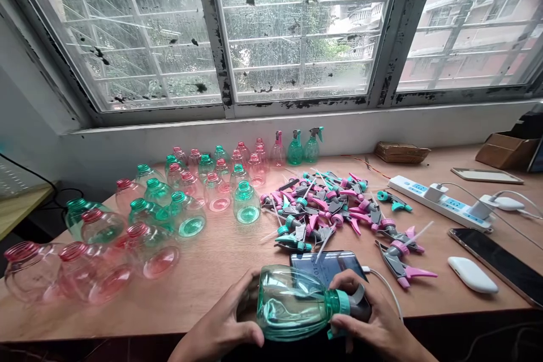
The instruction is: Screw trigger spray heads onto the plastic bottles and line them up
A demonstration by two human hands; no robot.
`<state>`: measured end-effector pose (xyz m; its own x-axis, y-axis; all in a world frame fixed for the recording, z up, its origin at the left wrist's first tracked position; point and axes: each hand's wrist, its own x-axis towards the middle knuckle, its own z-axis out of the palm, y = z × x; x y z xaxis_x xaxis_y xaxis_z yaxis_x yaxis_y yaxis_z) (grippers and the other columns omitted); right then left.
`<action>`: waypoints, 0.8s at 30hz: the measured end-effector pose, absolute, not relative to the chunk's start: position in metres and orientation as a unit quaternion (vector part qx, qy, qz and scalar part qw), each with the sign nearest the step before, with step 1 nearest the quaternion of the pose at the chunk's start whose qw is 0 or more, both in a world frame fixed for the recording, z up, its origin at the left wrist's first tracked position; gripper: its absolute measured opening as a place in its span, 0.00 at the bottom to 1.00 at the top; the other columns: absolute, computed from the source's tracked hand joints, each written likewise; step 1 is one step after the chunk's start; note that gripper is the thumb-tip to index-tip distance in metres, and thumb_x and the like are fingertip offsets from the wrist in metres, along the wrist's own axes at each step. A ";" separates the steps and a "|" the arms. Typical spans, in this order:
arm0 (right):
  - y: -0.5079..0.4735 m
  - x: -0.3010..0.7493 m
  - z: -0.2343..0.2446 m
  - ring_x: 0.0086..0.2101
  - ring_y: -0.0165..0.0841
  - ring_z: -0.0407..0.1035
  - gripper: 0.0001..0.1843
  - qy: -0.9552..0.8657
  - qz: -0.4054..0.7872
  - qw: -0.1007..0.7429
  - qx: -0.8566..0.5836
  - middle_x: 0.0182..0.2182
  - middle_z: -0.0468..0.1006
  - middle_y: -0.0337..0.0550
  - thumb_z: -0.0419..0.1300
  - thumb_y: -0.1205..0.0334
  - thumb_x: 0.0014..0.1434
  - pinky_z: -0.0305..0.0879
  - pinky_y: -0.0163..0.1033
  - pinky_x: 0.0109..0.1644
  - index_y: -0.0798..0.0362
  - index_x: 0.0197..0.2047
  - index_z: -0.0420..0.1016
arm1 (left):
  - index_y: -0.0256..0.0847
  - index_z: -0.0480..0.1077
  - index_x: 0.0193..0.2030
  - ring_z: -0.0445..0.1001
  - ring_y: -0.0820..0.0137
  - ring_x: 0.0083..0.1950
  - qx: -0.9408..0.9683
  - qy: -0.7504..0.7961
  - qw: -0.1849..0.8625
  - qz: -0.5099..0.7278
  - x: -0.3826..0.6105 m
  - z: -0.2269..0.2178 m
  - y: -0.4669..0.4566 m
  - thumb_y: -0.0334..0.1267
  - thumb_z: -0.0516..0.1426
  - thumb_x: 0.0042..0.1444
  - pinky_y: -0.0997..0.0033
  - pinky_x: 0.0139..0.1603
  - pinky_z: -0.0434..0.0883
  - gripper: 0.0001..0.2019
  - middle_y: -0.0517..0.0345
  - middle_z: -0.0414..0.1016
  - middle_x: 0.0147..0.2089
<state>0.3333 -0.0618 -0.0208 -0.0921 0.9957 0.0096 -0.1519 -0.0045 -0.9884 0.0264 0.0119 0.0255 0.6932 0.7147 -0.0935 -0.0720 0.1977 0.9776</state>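
Currently, the left hand (227, 319) is gripping the base end of a green bottle (292, 308), thumb and fingers bracketing it. The right hand (375, 319) is pinching the spray head (358, 305) at the neck, around its teal collar (340, 302). The bottle is lying sideways between both hands at the near edge of the table (229, 263), partly covering a phone (305, 260). Beyond, loose spray heads (316, 203) are forming a pile; open-necked bottles (190, 209) are standing left.
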 end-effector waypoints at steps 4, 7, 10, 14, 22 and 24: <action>-0.062 0.333 -0.023 0.31 0.37 0.82 0.29 -0.486 0.553 0.515 -0.439 0.35 0.77 0.38 0.81 0.44 0.54 0.81 0.34 0.25 0.50 0.48 0.74 | 0.50 0.73 0.69 0.68 0.39 0.76 0.586 0.278 0.711 0.269 0.029 0.035 0.012 0.55 0.77 0.47 0.37 0.77 0.62 0.43 0.47 0.78 0.70; -0.062 0.333 -0.020 0.30 0.35 0.81 0.28 -0.491 0.550 0.517 -0.435 0.35 0.78 0.38 0.81 0.46 0.55 0.81 0.33 0.25 0.51 0.47 0.75 | 0.50 0.70 0.72 0.68 0.39 0.76 0.597 0.269 0.709 0.261 0.028 0.034 0.012 0.57 0.76 0.48 0.36 0.78 0.61 0.45 0.46 0.74 0.73; -0.062 0.336 -0.016 0.29 0.36 0.82 0.28 -0.478 0.584 0.508 -0.415 0.30 0.80 0.38 0.80 0.47 0.57 0.80 0.33 0.25 0.51 0.48 0.72 | 0.55 0.60 0.78 0.65 0.40 0.79 0.625 0.262 0.692 0.250 0.022 0.024 0.013 0.51 0.78 0.48 0.36 0.78 0.63 0.53 0.45 0.68 0.78; -0.062 0.338 -0.014 0.28 0.35 0.82 0.28 -0.465 0.614 0.506 -0.388 0.27 0.83 0.38 0.79 0.47 0.59 0.80 0.33 0.26 0.51 0.49 0.69 | 0.60 0.46 0.83 0.66 0.45 0.79 0.686 0.235 0.652 0.222 0.017 0.014 0.013 0.42 0.71 0.62 0.37 0.77 0.65 0.51 0.43 0.60 0.82; -0.059 0.335 -0.017 0.25 0.32 0.81 0.28 -0.484 0.594 0.495 -0.409 0.27 0.81 0.36 0.78 0.45 0.59 0.78 0.30 0.23 0.52 0.49 0.70 | 0.55 0.52 0.82 0.59 0.42 0.82 0.660 0.261 0.667 0.228 0.019 0.022 0.011 0.47 0.75 0.54 0.38 0.81 0.59 0.54 0.45 0.59 0.83; -0.058 0.335 -0.021 0.25 0.33 0.81 0.28 -0.489 0.594 0.493 -0.407 0.27 0.81 0.36 0.78 0.45 0.59 0.77 0.30 0.23 0.51 0.48 0.70 | 0.57 0.52 0.82 0.58 0.43 0.83 0.675 0.248 0.656 0.229 0.018 0.021 0.012 0.45 0.73 0.59 0.40 0.81 0.60 0.50 0.46 0.57 0.84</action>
<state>0.3352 -0.0579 -0.0208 -0.1824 0.9832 -0.0011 -0.1884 -0.0360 -0.9814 0.0184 0.0124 0.0210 0.7714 0.6361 -0.0164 0.0345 -0.0160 0.9993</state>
